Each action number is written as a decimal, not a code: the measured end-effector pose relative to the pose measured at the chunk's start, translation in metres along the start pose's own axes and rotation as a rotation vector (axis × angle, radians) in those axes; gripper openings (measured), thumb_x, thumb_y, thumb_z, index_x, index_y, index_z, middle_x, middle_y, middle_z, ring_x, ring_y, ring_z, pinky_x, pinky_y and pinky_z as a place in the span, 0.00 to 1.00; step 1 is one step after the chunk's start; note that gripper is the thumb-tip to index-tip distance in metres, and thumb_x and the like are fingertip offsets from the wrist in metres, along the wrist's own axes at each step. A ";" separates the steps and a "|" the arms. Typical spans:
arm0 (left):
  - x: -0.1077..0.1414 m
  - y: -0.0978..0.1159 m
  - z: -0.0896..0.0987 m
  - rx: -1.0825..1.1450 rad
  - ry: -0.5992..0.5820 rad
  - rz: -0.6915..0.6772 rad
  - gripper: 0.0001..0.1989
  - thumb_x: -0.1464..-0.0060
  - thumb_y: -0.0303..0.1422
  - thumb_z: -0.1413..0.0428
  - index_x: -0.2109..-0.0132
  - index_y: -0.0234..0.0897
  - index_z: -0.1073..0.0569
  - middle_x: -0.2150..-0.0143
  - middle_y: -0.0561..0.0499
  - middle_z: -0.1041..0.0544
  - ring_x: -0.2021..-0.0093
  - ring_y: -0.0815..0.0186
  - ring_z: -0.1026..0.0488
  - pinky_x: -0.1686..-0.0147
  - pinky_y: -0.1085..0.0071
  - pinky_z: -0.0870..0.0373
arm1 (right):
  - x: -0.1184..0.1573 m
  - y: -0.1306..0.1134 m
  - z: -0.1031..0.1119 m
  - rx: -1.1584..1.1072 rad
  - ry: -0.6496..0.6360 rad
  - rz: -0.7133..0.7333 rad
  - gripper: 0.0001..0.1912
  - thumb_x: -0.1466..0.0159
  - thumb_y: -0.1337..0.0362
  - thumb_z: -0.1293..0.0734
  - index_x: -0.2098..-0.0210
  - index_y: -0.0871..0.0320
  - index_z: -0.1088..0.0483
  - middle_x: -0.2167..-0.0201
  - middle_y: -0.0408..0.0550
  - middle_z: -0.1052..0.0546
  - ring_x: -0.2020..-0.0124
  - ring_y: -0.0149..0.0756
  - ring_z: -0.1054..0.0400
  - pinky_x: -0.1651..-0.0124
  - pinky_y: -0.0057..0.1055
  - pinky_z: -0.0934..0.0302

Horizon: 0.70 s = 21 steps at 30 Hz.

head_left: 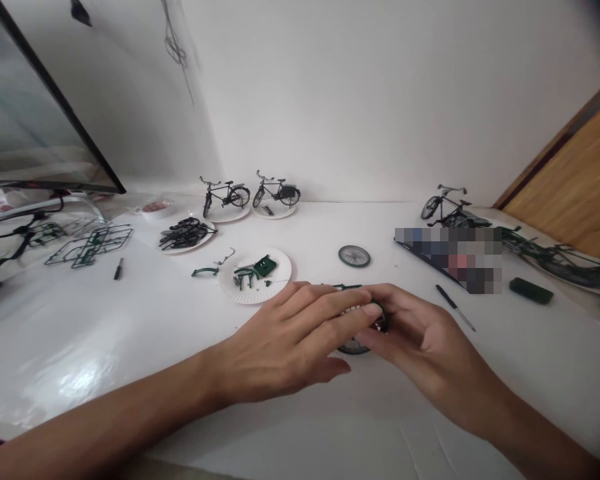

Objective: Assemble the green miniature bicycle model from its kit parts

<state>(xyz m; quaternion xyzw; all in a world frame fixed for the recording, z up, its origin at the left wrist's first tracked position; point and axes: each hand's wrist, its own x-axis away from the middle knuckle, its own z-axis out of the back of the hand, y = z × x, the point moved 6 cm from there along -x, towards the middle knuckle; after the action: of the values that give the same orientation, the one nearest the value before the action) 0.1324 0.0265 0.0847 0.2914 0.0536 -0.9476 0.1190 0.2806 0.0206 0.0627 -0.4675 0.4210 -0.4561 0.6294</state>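
Observation:
Between my hands sits a small model bicycle wheel (354, 347) with a dark green rim, partly hidden by my fingers. My right hand (417, 340) pinches its upper edge. The fingertips of my left hand (300, 333) press on it from the other side. A green model frame part (347, 287) shows just behind my fingers, and I cannot tell if it joins the wheel. Nearest my left hand is a white paper plate (280, 267) holding green parts (265, 267). A second spoked wheel (354, 256) lies on the table beyond my hands.
A slim screwdriver (454, 307) and green block (531, 291) lie right; a pixelated flat device (450, 260) is behind. Several model bicycles (226, 197) stand at the back wall. A plate of black parts (185, 235) and green sprue (90, 247) lie left, below a monitor (40, 100).

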 end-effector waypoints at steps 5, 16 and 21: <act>0.002 -0.002 -0.003 0.044 -0.022 0.005 0.27 0.35 0.32 0.46 0.35 0.28 0.44 0.35 0.41 0.34 0.38 0.58 0.37 0.41 0.61 0.38 | -0.001 0.005 0.003 -0.007 -0.041 -0.028 0.15 0.34 0.62 0.32 0.48 0.46 0.30 0.48 0.44 0.24 0.46 0.38 0.29 0.45 0.33 0.31; 0.000 0.001 -0.002 -0.026 -0.144 -0.014 0.27 0.35 0.35 0.46 0.34 0.31 0.43 0.38 0.44 0.31 0.46 0.58 0.34 0.43 0.55 0.41 | 0.006 0.012 -0.003 0.090 0.010 -0.060 0.32 0.34 0.58 0.32 0.35 0.38 0.47 0.41 0.45 0.28 0.42 0.41 0.31 0.45 0.40 0.30; -0.002 0.010 0.000 -0.109 -0.137 -0.012 0.23 0.34 0.33 0.48 0.35 0.32 0.40 0.37 0.44 0.32 0.49 0.58 0.33 0.50 0.58 0.38 | 0.009 0.010 0.000 0.158 -0.003 -0.046 0.30 0.34 0.56 0.33 0.36 0.37 0.44 0.33 0.43 0.39 0.35 0.45 0.41 0.38 0.46 0.36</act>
<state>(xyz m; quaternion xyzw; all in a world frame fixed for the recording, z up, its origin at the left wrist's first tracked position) 0.1363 0.0169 0.0859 0.2189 0.0985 -0.9617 0.1326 0.2846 0.0137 0.0525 -0.4266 0.3717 -0.5015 0.6545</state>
